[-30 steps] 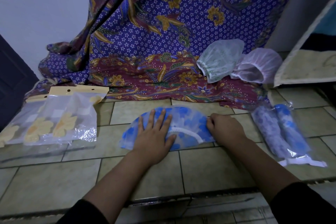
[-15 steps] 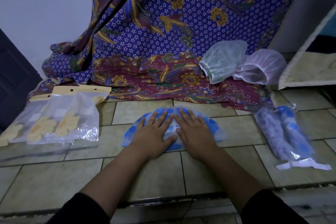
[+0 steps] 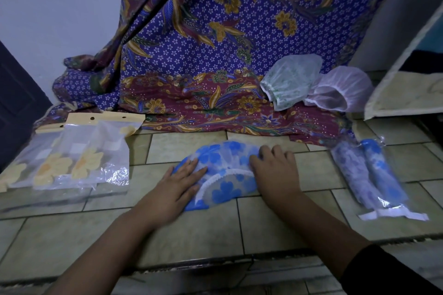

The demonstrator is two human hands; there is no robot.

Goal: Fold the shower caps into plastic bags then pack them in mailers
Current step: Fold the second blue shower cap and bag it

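Note:
A blue flowered shower cap (image 3: 223, 172) lies flattened on the tiled floor in front of me, its white elastic rim showing. My left hand (image 3: 177, 187) presses flat on its left part with straight fingers. Palm down, my right hand (image 3: 275, 172) rests on the cap's right edge. At the left lie clear plastic bags with yellow flower prints and cream headers (image 3: 79, 155). Two rolled caps in clear bags (image 3: 374, 175) lie on the floor at the right. A green cap (image 3: 290, 79) and a pale pink cap (image 3: 340, 88) sit on the cloth behind.
A purple and maroon batik cloth (image 3: 203, 55) hangs down the back wall and spreads onto the floor. A framed board (image 3: 407, 93) leans at the far right. The tiled floor (image 3: 215, 227) ends in a step edge near me.
My right hand has slid from the middle of the blue cap back to its right edge. The left hand has stayed pressed on the left part.

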